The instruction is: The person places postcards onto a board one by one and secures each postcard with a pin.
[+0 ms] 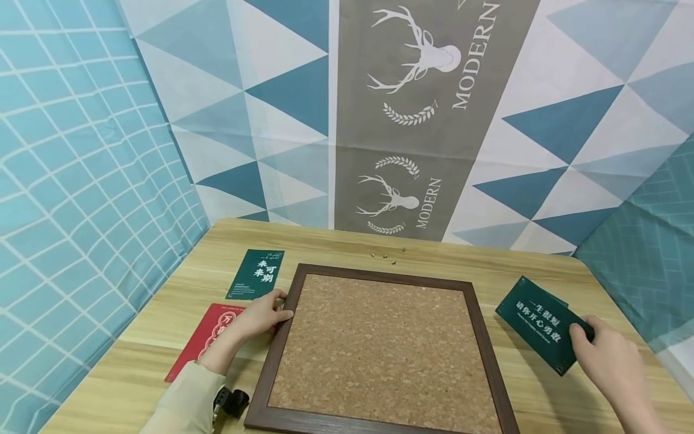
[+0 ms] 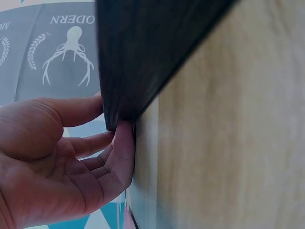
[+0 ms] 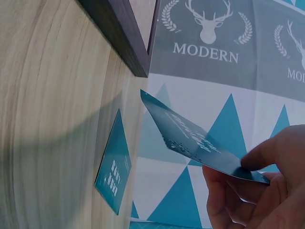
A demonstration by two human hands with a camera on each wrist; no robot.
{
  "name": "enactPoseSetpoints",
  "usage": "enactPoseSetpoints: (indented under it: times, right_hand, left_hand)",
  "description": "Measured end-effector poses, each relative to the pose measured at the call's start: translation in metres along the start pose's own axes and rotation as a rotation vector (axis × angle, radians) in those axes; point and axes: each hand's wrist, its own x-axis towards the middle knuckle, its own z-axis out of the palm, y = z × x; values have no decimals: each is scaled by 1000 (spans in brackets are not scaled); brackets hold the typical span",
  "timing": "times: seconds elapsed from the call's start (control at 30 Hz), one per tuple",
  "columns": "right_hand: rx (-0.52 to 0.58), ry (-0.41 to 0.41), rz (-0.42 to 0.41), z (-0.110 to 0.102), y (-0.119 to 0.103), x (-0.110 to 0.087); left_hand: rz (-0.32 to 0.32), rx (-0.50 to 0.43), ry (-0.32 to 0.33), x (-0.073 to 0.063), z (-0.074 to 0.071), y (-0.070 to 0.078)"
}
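A cork board [image 1: 385, 349] with a dark brown wooden frame lies on the table. My left hand [image 1: 259, 316] grips the frame's left side, thumb on top and fingers against the outer edge; the left wrist view shows this hand [image 2: 71, 157] at the frame [image 2: 138, 62]. To the right of the board, my right hand [image 1: 615, 355] pinches a dark green card [image 1: 534, 325] with white Chinese lettering by its near end. The right wrist view has the held card [image 3: 190, 138] raised and tilted. Below it, a second green card [image 3: 114, 167] lies on the table.
Left of the board lie a green card [image 1: 255, 275] and a red card [image 1: 197, 337], the latter partly covered by my left arm. Several small brass-coloured pins [image 1: 385, 257] sit behind the board. Patterned cloth [image 1: 287, 120] hangs beyond the table's back edge.
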Motion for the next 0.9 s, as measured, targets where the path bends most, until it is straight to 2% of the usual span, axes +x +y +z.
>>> enactPoseSetpoints:
  times: [0.13,0.4,0.6,0.9]
  right_hand:
    - [26,-8,19,1,-6,0]
    - [69,80,-76,10,-20,-1]
    - [100,130,-107,16,-29,0]
    - [117,190,-144,26,-41,-1]
  left_hand:
    - [-2,-8,-4,0,0,-1]
    - [7,-10,2,3,0,-3]
    - [22,-2,10,3,1,-3]
    - [13,-8,9,3,2,-5]
